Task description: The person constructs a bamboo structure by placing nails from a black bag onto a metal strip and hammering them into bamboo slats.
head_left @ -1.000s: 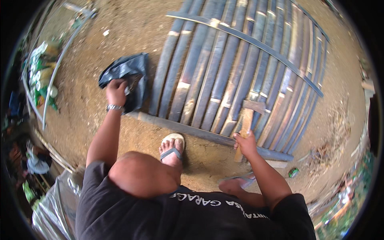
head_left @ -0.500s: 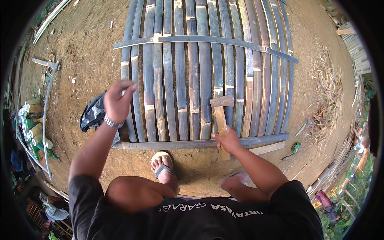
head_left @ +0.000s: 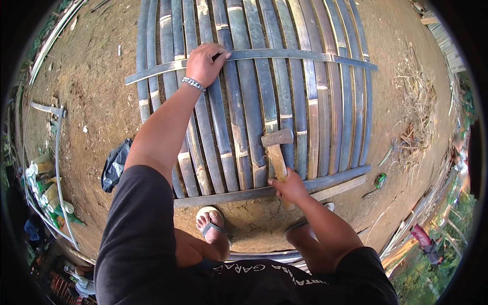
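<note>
Spread before me is a bamboo slat panel (head_left: 247, 107), its dark strips running lengthwise with narrow gaps between them. A thin bamboo crosspiece (head_left: 287, 53) lies across the slats. My left hand (head_left: 205, 63) rests at this crosspiece, left of its middle, with fingers curled in and thumb near the strip; anything pinched in them is too small or hidden to make out. My right hand (head_left: 290, 188) is wrapped round the wooden handle of a hammer (head_left: 278, 138) with a brown, blocky head. The hammer is over the panel's near part, head pointing away from me.
A bamboo rail (head_left: 229, 197) runs along the panel's near edge, beside a pale wooden strip (head_left: 339, 187). A green tape measure (head_left: 380, 180) lies at right. At left are a black plastic bag (head_left: 115, 165), a saw-like tool (head_left: 48, 109) and cut bamboo pieces (head_left: 51, 195).
My left hand has moved forward and right, from above the panel's left edge onto the crosspiece. My right hand keeps the hammer in nearly the same place. The view has shifted slightly.
</note>
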`<state>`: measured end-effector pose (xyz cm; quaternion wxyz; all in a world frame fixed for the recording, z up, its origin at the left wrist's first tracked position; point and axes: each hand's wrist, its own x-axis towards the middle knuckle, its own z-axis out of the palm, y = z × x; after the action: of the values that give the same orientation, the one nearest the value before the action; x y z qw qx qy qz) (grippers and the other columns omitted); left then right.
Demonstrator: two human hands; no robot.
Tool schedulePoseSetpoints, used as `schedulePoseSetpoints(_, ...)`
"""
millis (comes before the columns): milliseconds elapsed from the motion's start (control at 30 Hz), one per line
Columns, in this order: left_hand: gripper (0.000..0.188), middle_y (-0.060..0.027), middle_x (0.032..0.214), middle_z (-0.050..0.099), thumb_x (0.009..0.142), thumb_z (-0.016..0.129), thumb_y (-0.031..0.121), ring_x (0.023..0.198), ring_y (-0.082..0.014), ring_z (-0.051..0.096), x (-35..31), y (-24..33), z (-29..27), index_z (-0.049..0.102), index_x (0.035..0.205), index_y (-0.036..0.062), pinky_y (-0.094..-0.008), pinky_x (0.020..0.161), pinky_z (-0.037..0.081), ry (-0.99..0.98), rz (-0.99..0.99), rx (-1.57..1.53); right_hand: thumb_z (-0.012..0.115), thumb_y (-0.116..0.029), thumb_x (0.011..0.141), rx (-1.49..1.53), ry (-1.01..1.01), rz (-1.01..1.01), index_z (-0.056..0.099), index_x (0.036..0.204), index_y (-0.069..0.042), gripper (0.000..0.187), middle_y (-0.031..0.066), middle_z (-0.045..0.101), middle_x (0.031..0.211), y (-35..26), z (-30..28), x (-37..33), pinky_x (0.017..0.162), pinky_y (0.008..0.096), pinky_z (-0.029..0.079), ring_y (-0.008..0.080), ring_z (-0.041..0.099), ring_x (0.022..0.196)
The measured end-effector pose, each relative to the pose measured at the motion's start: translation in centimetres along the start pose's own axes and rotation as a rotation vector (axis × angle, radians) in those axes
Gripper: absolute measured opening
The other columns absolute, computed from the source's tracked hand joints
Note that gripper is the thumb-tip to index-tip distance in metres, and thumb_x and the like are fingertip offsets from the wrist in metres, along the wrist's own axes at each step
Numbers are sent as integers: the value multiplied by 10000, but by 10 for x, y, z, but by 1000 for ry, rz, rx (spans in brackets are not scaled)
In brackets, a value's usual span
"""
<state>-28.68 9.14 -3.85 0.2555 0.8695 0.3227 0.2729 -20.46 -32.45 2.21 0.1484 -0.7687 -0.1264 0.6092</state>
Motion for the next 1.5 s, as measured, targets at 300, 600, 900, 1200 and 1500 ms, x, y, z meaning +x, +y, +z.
schedulePoseSetpoints(300, 118, -62, 985, 731, 892, 730, 205, 957, -292, 672, -3, -1, 5, 719, 894, 87, -410, 842, 510, 7, 62, 12, 790, -281, 880, -26, 63, 41, 570, 1208, 24, 498, 132, 708, 797, -1, 3, 0, 593, 363, 555, 202, 700, 606)
schedulePoseSetpoints(600, 91, -2, 1019, 720, 873, 739, 217, 984, -250, 661, -4, 2, 5, 715, 910, 137, -402, 855, 484, 7, 68, 45, 689, -296, 938, -129, 390, -128, 543, 1258, -18, 449, 293, 688, 971, -49, 34, -27, 830, 517, 523, 494, 659, 976)
schedulePoseSetpoints(900, 71, 29, 973, 717, 857, 746, 221, 972, -212, 661, -7, -3, 3, 737, 852, 151, -384, 867, 483, 43, 80, 29, 510, -161, 1029, -242, 472, -700, 340, 1506, 37, 544, 323, 539, 1374, -163, 17, 36, 1039, 512, 460, 498, 553, 1243)
schedulePoseSetpoints(1200, 64, 39, 972, 736, 855, 739, 213, 966, -198, 666, -6, -4, 10, 746, 838, 152, -378, 867, 492, 67, 84, 29, 513, -167, 1034, -276, 469, -627, 347, 1511, 14, 536, 317, 560, 1365, -190, 8, 63, 1002, 533, 484, 513, 572, 1206)
schedulePoseSetpoints(1500, 74, 9, 1019, 743, 845, 746, 183, 1019, -212, 668, -9, -4, 6, 762, 873, 116, -381, 883, 495, 5, 47, 50, 531, -154, 1021, -345, 475, -664, 360, 1494, 7, 528, 339, 600, 1276, -195, 1, 60, 926, 560, 507, 516, 614, 1107)
